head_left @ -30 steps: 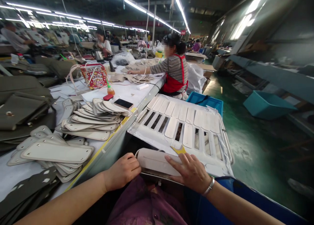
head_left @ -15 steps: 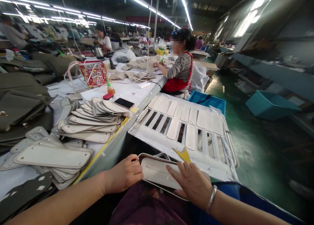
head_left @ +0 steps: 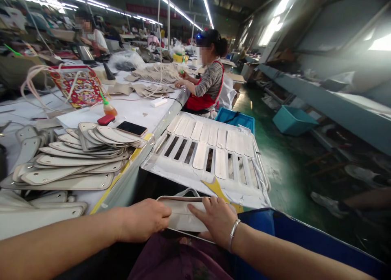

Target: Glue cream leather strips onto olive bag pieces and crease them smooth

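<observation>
A white handbag (head_left: pixel 183 215) with a dark-edged rim and a loop handle (head_left: pixel 190 192) lies across my lap, its long pale panel facing up. My left hand (head_left: pixel 146 219) is closed on the bag's left end, fingers curled at the rim. My right hand (head_left: pixel 214 219) grips the right end, fingers laid over the pale panel and the thumb side toward the near edge. A yellow fork-ended piece (head_left: pixel 216 188) shows just beyond my right hand. What lies under my palms is hidden.
White panels (head_left: pixel 200 154) lie in rows on a slotted, white-covered rack (head_left: pixel 183 174) ahead. Riveted grey-white pieces (head_left: pixel 76 160) are stacked on the left table, near a phone (head_left: pixel 132 128) and a glue bottle (head_left: pixel 109 108). A blue bin (head_left: pixel 293 235) is at my right; a co-worker (head_left: pixel 210 76) sits beyond.
The view has swung right, so the table and rack appear further left. My left fingers have moved in along the bag's left end. Both hands still hold the bag.
</observation>
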`<state>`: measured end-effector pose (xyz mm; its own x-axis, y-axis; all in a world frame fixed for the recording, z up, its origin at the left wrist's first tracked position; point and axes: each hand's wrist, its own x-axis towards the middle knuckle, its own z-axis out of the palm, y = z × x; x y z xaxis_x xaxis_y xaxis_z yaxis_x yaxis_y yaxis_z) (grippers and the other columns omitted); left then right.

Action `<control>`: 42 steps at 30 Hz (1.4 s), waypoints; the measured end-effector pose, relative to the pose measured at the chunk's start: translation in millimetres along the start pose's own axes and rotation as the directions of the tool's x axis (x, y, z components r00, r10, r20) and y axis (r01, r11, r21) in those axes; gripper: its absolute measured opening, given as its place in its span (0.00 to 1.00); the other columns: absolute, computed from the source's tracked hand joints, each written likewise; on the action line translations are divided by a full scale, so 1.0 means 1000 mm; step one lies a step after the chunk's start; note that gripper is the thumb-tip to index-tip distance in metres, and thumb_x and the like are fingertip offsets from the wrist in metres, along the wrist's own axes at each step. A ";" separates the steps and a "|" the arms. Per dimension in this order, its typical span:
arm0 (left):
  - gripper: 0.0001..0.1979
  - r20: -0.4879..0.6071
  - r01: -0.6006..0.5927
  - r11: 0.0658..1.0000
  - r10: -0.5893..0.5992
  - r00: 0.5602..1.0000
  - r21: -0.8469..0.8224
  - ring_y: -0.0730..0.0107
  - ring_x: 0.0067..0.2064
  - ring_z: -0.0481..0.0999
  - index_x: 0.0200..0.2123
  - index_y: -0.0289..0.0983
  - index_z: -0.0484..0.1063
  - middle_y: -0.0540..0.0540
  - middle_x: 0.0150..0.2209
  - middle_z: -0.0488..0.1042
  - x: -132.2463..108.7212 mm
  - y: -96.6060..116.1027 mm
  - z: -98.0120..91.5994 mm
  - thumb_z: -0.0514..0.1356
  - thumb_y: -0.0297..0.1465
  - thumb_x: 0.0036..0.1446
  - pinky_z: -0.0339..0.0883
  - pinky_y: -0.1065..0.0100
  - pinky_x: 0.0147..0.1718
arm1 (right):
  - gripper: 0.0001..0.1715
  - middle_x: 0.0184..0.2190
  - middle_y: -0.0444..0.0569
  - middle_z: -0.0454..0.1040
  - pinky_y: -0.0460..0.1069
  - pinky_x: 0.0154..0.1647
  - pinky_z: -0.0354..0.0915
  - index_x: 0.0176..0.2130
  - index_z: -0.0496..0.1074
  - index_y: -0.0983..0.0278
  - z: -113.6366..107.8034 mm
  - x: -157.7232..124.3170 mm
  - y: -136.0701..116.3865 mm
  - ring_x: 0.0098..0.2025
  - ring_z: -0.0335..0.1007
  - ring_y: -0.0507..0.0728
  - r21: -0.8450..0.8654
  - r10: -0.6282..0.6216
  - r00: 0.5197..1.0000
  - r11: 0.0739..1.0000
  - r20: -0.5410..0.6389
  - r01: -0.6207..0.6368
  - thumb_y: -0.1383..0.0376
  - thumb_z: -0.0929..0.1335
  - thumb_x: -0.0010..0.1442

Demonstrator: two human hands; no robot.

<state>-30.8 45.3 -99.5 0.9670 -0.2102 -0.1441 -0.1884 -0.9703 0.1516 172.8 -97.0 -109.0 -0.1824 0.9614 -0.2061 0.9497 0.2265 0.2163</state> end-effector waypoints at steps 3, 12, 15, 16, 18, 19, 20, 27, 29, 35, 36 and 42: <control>0.03 0.056 -0.043 0.999 0.044 0.997 -0.015 0.68 0.28 0.71 0.28 0.39 0.67 0.50 0.29 0.71 0.006 -0.010 -0.003 0.56 0.31 0.54 0.61 0.68 0.24 | 0.46 0.40 0.55 0.66 0.56 0.33 0.57 0.58 0.54 0.49 0.004 0.001 0.003 0.37 0.63 0.65 0.019 0.011 1.000 1.000 0.020 -0.012 0.41 0.67 0.44; 0.13 0.132 0.043 0.982 -0.018 0.991 -0.183 0.62 0.31 0.75 0.39 0.40 0.67 0.48 0.33 0.75 0.047 -0.009 -0.027 0.52 0.41 0.58 0.63 0.68 0.25 | 0.45 0.39 0.56 0.66 0.57 0.33 0.58 0.57 0.57 0.49 0.002 0.002 0.011 0.36 0.63 0.65 0.106 0.020 0.999 0.994 0.050 -0.025 0.40 0.67 0.42; 0.09 0.079 0.051 0.978 -0.035 0.996 -0.201 0.64 0.33 0.75 0.35 0.38 0.67 0.46 0.35 0.74 0.079 -0.001 -0.018 0.50 0.35 0.59 0.64 0.69 0.27 | 0.34 0.37 0.58 0.66 0.57 0.32 0.59 0.45 0.71 0.58 0.004 0.002 0.016 0.36 0.64 0.65 0.127 0.002 0.995 0.992 0.096 -0.015 0.41 0.66 0.45; 0.07 0.072 0.042 0.977 -0.028 0.997 -0.207 0.64 0.33 0.75 0.34 0.37 0.67 0.46 0.35 0.74 0.088 0.000 -0.013 0.52 0.33 0.58 0.65 0.70 0.28 | 0.32 0.37 0.58 0.66 0.57 0.33 0.60 0.40 0.73 0.61 0.005 0.002 0.019 0.37 0.64 0.65 0.137 -0.005 0.993 0.990 0.118 -0.011 0.41 0.65 0.46; 0.05 0.062 0.045 0.972 -0.032 0.998 -0.230 0.64 0.35 0.75 0.35 0.37 0.67 0.47 0.36 0.73 0.099 -0.001 -0.003 0.55 0.32 0.55 0.65 0.71 0.30 | 0.33 0.37 0.58 0.67 0.58 0.34 0.61 0.38 0.74 0.62 0.006 0.002 0.024 0.37 0.64 0.65 0.184 -0.015 0.991 0.983 0.136 -0.011 0.40 0.65 0.45; 0.06 0.055 0.051 0.967 -0.039 0.998 -0.248 0.65 0.36 0.75 0.36 0.38 0.66 0.47 0.36 0.73 0.101 -0.003 0.002 0.56 0.32 0.54 0.65 0.71 0.31 | 0.35 0.37 0.57 0.67 0.58 0.35 0.61 0.41 0.73 0.60 0.005 0.001 0.027 0.38 0.65 0.65 0.224 -0.018 0.991 0.974 0.134 -0.013 0.39 0.65 0.44; 0.06 0.045 0.057 0.963 -0.047 0.998 -0.264 0.65 0.37 0.75 0.36 0.38 0.66 0.48 0.36 0.73 0.100 -0.005 0.005 0.56 0.32 0.55 0.66 0.71 0.32 | 0.38 0.38 0.56 0.67 0.59 0.36 0.61 0.45 0.71 0.58 0.004 0.001 0.030 0.38 0.66 0.65 0.276 -0.022 0.991 0.961 0.133 -0.016 0.38 0.65 0.43; 0.09 0.010 0.038 0.956 -0.037 0.999 -0.291 0.65 0.36 0.74 0.43 0.39 0.63 0.46 0.39 0.71 0.083 -0.010 0.017 0.51 0.30 0.59 0.68 0.67 0.35 | 0.47 0.37 0.50 0.73 0.56 0.43 0.63 0.63 0.40 0.56 0.000 -0.015 0.081 0.39 0.70 0.61 0.830 0.145 0.915 0.386 0.377 -0.403 0.46 0.64 0.53; 0.16 -0.022 -0.002 0.957 -0.004 1.000 -0.290 0.65 0.40 0.74 0.51 0.42 0.60 0.45 0.46 0.69 0.082 -0.010 0.019 0.50 0.29 0.59 0.69 0.67 0.37 | 0.37 0.34 0.47 0.74 0.56 0.38 0.66 0.63 0.41 0.57 0.007 -0.027 0.096 0.34 0.72 0.58 0.818 0.128 0.815 0.038 0.565 -0.574 0.56 0.60 0.60; 0.31 -0.022 -0.166 0.961 0.165 0.986 -0.222 0.58 0.51 0.70 0.61 0.52 0.46 0.48 0.65 0.43 0.089 -0.009 0.015 0.50 0.26 0.57 0.69 0.62 0.42 | 0.43 0.22 0.44 0.73 0.48 0.25 0.68 0.63 0.32 0.65 0.031 -0.057 0.099 0.22 0.72 0.53 0.639 -0.036 0.692 -0.353 0.721 -0.683 0.72 0.60 0.55; 0.32 0.010 -0.175 0.960 0.181 0.983 -0.218 0.58 0.50 0.71 0.61 0.52 0.45 0.48 0.65 0.43 0.090 -0.007 0.013 0.51 0.26 0.56 0.69 0.61 0.42 | 0.44 0.19 0.42 0.72 0.46 0.21 0.67 0.63 0.32 0.66 0.035 -0.059 0.097 0.19 0.70 0.52 0.638 -0.025 0.678 -0.312 0.735 -0.704 0.72 0.61 0.55; 0.35 0.135 -0.153 0.966 0.183 0.974 -0.210 0.57 0.43 0.75 0.63 0.48 0.42 0.48 0.64 0.45 0.100 0.000 0.000 0.53 0.31 0.53 0.69 0.60 0.37 | 0.44 0.17 0.38 0.67 0.41 0.12 0.58 0.63 0.39 0.65 0.064 -0.058 0.086 0.12 0.60 0.48 0.738 0.110 0.730 -0.065 0.674 -0.672 0.67 0.64 0.53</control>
<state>66.0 23.9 -114.1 0.8839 -0.3986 -0.2446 -0.2934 -0.8800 0.3736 281.4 -143.4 -139.3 0.1430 0.6215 -0.7703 0.2491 -0.7758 -0.5797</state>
